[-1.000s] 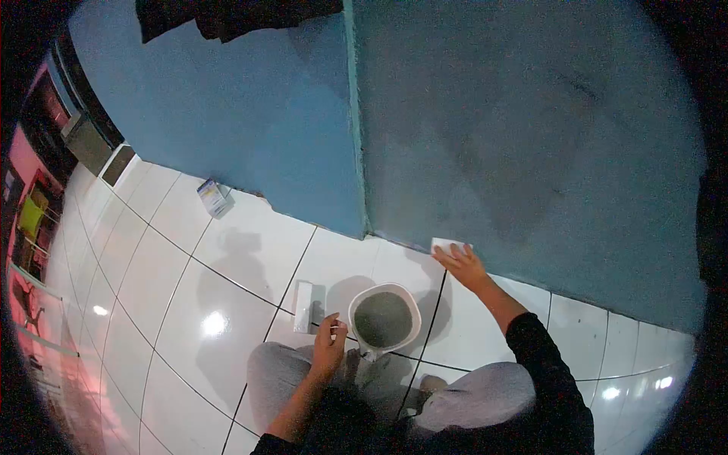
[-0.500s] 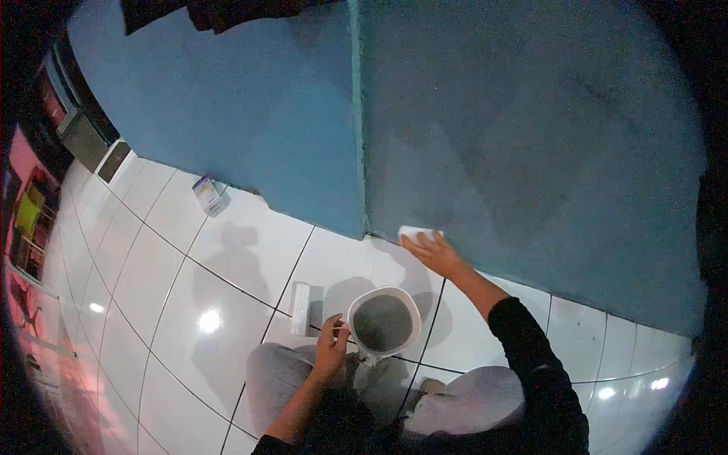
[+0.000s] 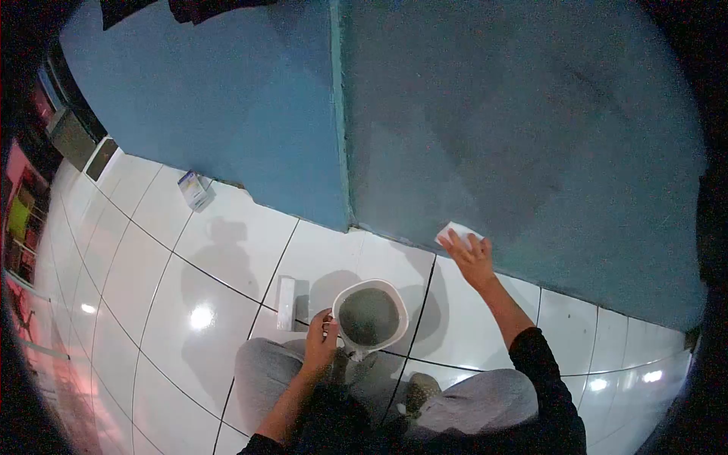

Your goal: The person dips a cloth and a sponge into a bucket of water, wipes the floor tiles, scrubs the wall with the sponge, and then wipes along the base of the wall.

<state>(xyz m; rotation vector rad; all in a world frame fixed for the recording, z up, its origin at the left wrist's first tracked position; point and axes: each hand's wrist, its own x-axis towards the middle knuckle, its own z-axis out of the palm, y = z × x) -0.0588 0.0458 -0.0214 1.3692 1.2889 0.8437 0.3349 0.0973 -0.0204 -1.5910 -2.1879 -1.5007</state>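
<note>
A white, block-shaped sponge (image 3: 459, 232) is pressed to the lower part of the blue-grey wall (image 3: 485, 136). My right hand (image 3: 472, 259) grips it with bent fingers, just above the floor. Between my knees stands a white bucket (image 3: 404, 312) of murky grey liquid. At its left rim is my left hand (image 3: 321, 343), fingers curled and closed on the bucket's edge or handle; which of these is hard to see. A long white block (image 3: 286, 302) lies on the tiles left of the bucket.
White glossy floor tiles (image 3: 227, 265) meet the wall along a rough lower edge. A vertical corner line (image 3: 341, 114) divides the wall. A small printed box (image 3: 192, 189) stands at the left wall's foot. Dark cloth (image 3: 220, 9) hangs at the top.
My right hand has slid the sponge rightward along the wall's base, and the sponge is now tilted. My left hand stays at the bucket. The whole view has shifted slightly.
</note>
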